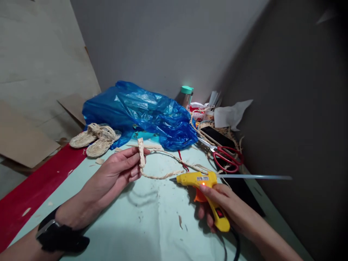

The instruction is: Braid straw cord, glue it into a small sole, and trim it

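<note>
Between the fingers and thumb of my left hand (123,165) is a short, flat piece of braided straw (141,152), held upright. A twisted straw cord (160,177) runs from its lower end and loops off to the right. My right hand (220,203) is wrapped round the handle of a yellow glue gun (197,178), whose dark nozzle points left toward the cord, apart from the braided piece. An orange light glows on the gun's body. A clear glue stick (255,177) juts from its rear.
A blue plastic bag (141,112) lies at the back, beside a pair of small woven straw slippers (102,143). On the right are red-handled scissors (228,158), a black phone (217,137) and a bottle (186,96) with a green lid. Straw scraps dot the pale tabletop (152,224).
</note>
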Demonstrator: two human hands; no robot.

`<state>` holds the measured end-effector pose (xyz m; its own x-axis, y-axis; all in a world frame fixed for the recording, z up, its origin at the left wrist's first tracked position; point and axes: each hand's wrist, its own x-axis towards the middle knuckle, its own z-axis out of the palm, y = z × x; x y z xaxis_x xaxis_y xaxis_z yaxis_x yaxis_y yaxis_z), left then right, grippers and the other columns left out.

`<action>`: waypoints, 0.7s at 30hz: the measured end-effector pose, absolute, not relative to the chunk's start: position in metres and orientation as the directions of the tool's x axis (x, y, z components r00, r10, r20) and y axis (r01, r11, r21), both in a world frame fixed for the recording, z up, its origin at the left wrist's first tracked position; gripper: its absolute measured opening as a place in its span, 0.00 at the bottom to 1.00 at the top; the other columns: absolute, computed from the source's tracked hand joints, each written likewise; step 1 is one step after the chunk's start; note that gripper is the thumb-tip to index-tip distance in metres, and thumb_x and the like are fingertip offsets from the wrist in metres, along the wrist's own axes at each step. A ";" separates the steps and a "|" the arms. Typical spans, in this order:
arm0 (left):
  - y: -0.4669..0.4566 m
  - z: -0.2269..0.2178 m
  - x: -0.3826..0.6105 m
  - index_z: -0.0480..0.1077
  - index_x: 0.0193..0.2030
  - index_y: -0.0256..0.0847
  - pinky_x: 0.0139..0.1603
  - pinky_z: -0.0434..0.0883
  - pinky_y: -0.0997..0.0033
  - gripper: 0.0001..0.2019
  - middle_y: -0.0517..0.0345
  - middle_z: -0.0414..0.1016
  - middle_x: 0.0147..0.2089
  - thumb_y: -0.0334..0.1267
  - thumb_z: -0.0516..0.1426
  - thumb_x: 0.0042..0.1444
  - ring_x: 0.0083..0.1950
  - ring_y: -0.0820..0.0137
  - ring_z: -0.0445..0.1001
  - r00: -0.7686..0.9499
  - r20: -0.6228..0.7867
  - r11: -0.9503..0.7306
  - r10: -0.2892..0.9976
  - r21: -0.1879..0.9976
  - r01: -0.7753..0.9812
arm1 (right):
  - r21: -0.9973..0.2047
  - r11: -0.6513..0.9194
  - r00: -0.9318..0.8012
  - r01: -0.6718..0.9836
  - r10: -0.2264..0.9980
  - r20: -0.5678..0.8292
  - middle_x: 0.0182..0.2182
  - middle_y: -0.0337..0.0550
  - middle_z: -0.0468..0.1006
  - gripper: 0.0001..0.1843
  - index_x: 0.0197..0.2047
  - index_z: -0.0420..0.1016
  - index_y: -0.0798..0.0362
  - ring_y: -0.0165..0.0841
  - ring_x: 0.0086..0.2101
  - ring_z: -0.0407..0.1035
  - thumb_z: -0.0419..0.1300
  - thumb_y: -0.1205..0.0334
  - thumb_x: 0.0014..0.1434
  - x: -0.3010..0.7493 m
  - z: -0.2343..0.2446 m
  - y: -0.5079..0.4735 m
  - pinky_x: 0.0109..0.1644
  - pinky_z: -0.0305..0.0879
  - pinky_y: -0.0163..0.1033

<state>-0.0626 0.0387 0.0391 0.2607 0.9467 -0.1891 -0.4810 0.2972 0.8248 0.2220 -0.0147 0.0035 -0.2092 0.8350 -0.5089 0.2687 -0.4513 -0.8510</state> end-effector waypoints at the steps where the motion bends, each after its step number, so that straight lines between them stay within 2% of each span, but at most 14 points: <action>1: 0.038 0.039 -0.061 0.78 0.37 0.37 0.24 0.70 0.82 0.03 0.58 0.71 0.31 0.27 0.63 0.58 0.24 0.78 0.65 0.267 -0.204 0.314 0.942 0.820 -0.478 | -0.840 -0.383 -0.164 0.384 0.867 -0.470 0.23 0.44 0.78 0.32 0.28 0.71 0.54 0.31 0.21 0.70 0.51 0.32 0.62 0.225 0.006 -0.013 0.23 0.60 0.34; 2: 0.037 0.039 -0.059 0.78 0.36 0.37 0.24 0.70 0.82 0.03 0.59 0.71 0.30 0.27 0.63 0.58 0.24 0.78 0.65 0.267 -0.220 0.327 0.938 0.816 -0.477 | -0.794 -0.291 -0.110 0.533 0.907 -0.406 0.23 0.44 0.77 0.32 0.27 0.70 0.53 0.33 0.21 0.70 0.49 0.33 0.64 0.228 0.009 -0.012 0.24 0.60 0.35; 4: 0.035 0.038 -0.056 0.79 0.36 0.36 0.25 0.70 0.83 0.05 0.58 0.70 0.29 0.25 0.62 0.57 0.24 0.78 0.65 0.261 -0.243 0.342 0.935 0.813 -0.472 | -0.540 -0.133 0.021 0.831 0.978 -0.210 0.18 0.45 0.72 0.31 0.23 0.67 0.52 0.35 0.20 0.67 0.47 0.35 0.65 0.232 0.014 -0.013 0.24 0.55 0.37; 5: 0.034 0.038 -0.055 0.79 0.36 0.36 0.26 0.71 0.83 0.05 0.58 0.70 0.29 0.25 0.62 0.57 0.25 0.78 0.65 0.261 -0.247 0.346 0.933 0.814 -0.466 | -0.382 -0.098 0.070 0.919 0.994 -0.087 0.16 0.44 0.69 0.30 0.22 0.66 0.51 0.35 0.18 0.65 0.48 0.37 0.64 0.232 0.017 -0.016 0.22 0.51 0.37; 6: 0.034 0.037 -0.054 0.79 0.38 0.37 0.27 0.72 0.82 0.06 0.58 0.70 0.30 0.25 0.62 0.58 0.25 0.78 0.66 0.262 -0.250 0.349 0.932 0.817 -0.459 | -0.275 -0.080 0.091 0.958 0.996 0.027 0.14 0.43 0.68 0.28 0.22 0.66 0.50 0.35 0.16 0.63 0.49 0.39 0.64 0.230 0.019 -0.020 0.21 0.48 0.38; 7: 0.033 0.037 -0.053 0.79 0.40 0.37 0.29 0.73 0.81 0.06 0.58 0.70 0.30 0.25 0.62 0.58 0.25 0.77 0.66 0.270 -0.248 0.350 0.930 0.820 -0.453 | -0.234 -0.057 0.086 0.970 0.990 0.115 0.13 0.42 0.67 0.25 0.23 0.66 0.49 0.35 0.14 0.62 0.50 0.40 0.64 0.226 0.021 -0.025 0.20 0.47 0.38; 8: 0.032 0.036 -0.052 0.79 0.41 0.37 0.31 0.74 0.79 0.06 0.58 0.70 0.30 0.26 0.62 0.59 0.25 0.77 0.65 0.280 -0.246 0.353 0.928 0.822 -0.448 | -0.285 0.031 0.022 0.958 0.983 0.180 0.15 0.41 0.69 0.23 0.26 0.68 0.49 0.34 0.14 0.63 0.50 0.43 0.65 0.218 0.022 -0.029 0.19 0.49 0.37; 10: 0.030 0.034 -0.051 0.79 0.42 0.38 0.34 0.74 0.78 0.06 0.59 0.69 0.31 0.28 0.61 0.59 0.25 0.78 0.64 0.304 -0.235 0.355 0.923 0.822 -0.445 | -0.519 0.287 -0.197 0.805 0.955 0.222 0.24 0.41 0.78 0.16 0.35 0.72 0.49 0.32 0.20 0.70 0.52 0.48 0.68 0.198 0.024 -0.036 0.24 0.62 0.35; 12: 0.029 0.032 -0.050 0.78 0.41 0.38 0.33 0.73 0.80 0.05 0.59 0.68 0.32 0.29 0.61 0.60 0.25 0.78 0.63 0.322 -0.220 0.352 0.921 0.826 -0.441 | -0.671 0.380 -0.307 0.636 0.923 0.231 0.28 0.38 0.79 0.09 0.42 0.72 0.48 0.30 0.24 0.73 0.58 0.52 0.66 0.174 0.024 -0.038 0.28 0.67 0.32; 13: 0.028 0.031 -0.049 0.78 0.40 0.38 0.32 0.72 0.81 0.04 0.59 0.68 0.32 0.29 0.61 0.60 0.25 0.79 0.62 0.329 -0.216 0.350 0.919 0.830 -0.434 | -0.721 0.396 -0.311 0.568 0.915 0.258 0.29 0.37 0.80 0.09 0.44 0.71 0.48 0.29 0.24 0.72 0.61 0.53 0.64 0.163 0.025 -0.036 0.29 0.69 0.32; 15: 0.028 0.030 -0.048 0.77 0.37 0.37 0.30 0.70 0.83 0.03 0.59 0.67 0.33 0.29 0.60 0.60 0.26 0.79 0.62 0.336 -0.215 0.349 0.917 0.840 -0.416 | -0.785 0.418 -0.277 0.457 0.906 0.321 0.33 0.38 0.80 0.12 0.46 0.71 0.49 0.29 0.26 0.74 0.64 0.56 0.62 0.148 0.025 -0.031 0.30 0.70 0.31; 17: 0.028 0.030 -0.048 0.76 0.37 0.37 0.30 0.68 0.83 0.03 0.59 0.67 0.33 0.30 0.60 0.61 0.26 0.79 0.61 0.343 -0.223 0.355 0.912 0.848 -0.393 | -0.804 0.462 -0.239 0.375 0.886 0.398 0.33 0.37 0.80 0.08 0.44 0.71 0.49 0.28 0.29 0.75 0.65 0.62 0.62 0.141 0.027 -0.025 0.32 0.71 0.29; 19: 0.028 0.031 -0.048 0.76 0.37 0.37 0.29 0.68 0.83 0.02 0.60 0.67 0.32 0.30 0.60 0.61 0.26 0.79 0.60 0.352 -0.237 0.367 0.905 0.855 -0.367 | -0.801 0.503 -0.219 0.325 0.864 0.454 0.32 0.35 0.78 0.06 0.41 0.72 0.48 0.26 0.29 0.73 0.63 0.68 0.62 0.139 0.030 -0.022 0.33 0.70 0.28; 21: 0.029 0.031 -0.048 0.76 0.37 0.38 0.29 0.67 0.83 0.02 0.60 0.66 0.31 0.30 0.61 0.61 0.26 0.80 0.59 0.358 -0.253 0.380 0.899 0.856 -0.349 | -0.811 0.494 -0.215 0.314 0.869 0.447 0.32 0.35 0.78 0.07 0.39 0.72 0.48 0.26 0.28 0.72 0.61 0.70 0.63 0.140 0.033 -0.022 0.33 0.70 0.29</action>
